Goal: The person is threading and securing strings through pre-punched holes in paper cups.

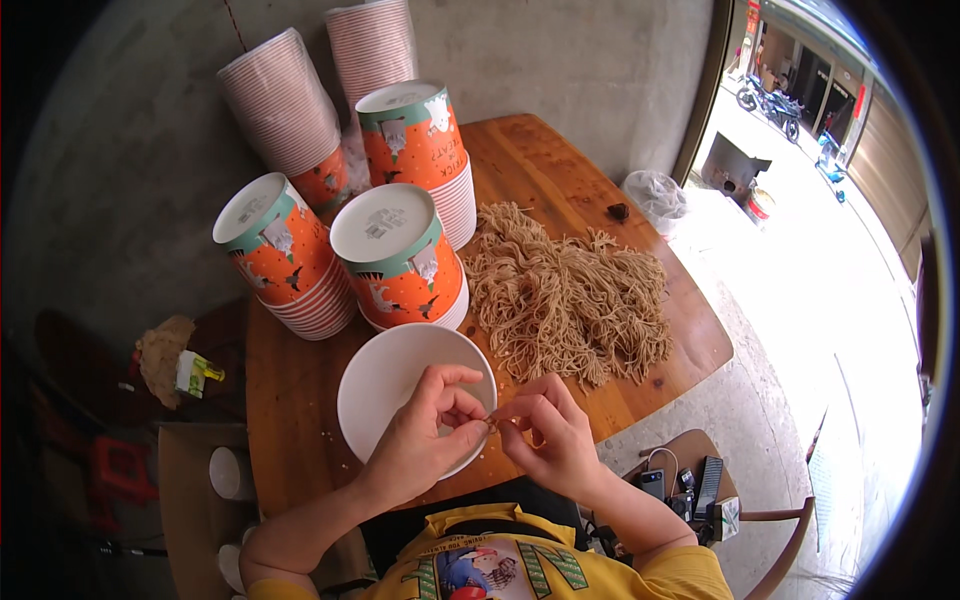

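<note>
My left hand (430, 435) and my right hand (548, 432) meet over the right rim of a white paper bucket (375, 375). Thumb and forefinger of each are pinched closed, their tips nearly touching. A tiny brownish bit shows between them, too small to name. The bucket stands with its mouth up at the table's near side; I see its pale inside wall. Just beyond my right hand lies a loose heap of tan, curly string-like strands (570, 290), spread over the wood.
Upside-down stacks of orange and green printed paper buckets (395, 245) crowd the wooden table's (540, 150) left and back. A dark lump (618, 211) sits near its right edge. A cardboard box (190, 510) stands lower left; a chair (700, 455) with phone and gadgets lower right.
</note>
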Tool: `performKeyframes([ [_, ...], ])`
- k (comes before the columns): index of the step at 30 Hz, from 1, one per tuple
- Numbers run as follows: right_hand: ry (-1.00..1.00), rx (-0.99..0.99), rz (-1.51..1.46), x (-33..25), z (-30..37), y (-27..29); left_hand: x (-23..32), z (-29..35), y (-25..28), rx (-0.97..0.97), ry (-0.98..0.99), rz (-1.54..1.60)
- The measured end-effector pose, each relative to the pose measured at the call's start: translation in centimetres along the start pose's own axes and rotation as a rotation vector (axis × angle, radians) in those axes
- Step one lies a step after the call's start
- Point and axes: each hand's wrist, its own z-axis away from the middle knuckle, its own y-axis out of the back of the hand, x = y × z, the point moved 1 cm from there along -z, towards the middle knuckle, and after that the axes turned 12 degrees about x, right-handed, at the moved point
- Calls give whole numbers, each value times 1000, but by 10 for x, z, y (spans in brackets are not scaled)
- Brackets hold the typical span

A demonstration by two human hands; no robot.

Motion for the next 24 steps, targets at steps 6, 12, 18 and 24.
performKeyframes([
  [6,-32,0,5,6,-4,1,-1,0,0,-11,-17,-1],
  [12,207,-116,158,1,-17,14,-4,0,1,-8,0,28],
  [18,477,-219,308,-5,-31,19,-1,1,2,-6,81,19],
  [24,25,-287,34,3,-36,6,2,3,1,6,20,-47],
])
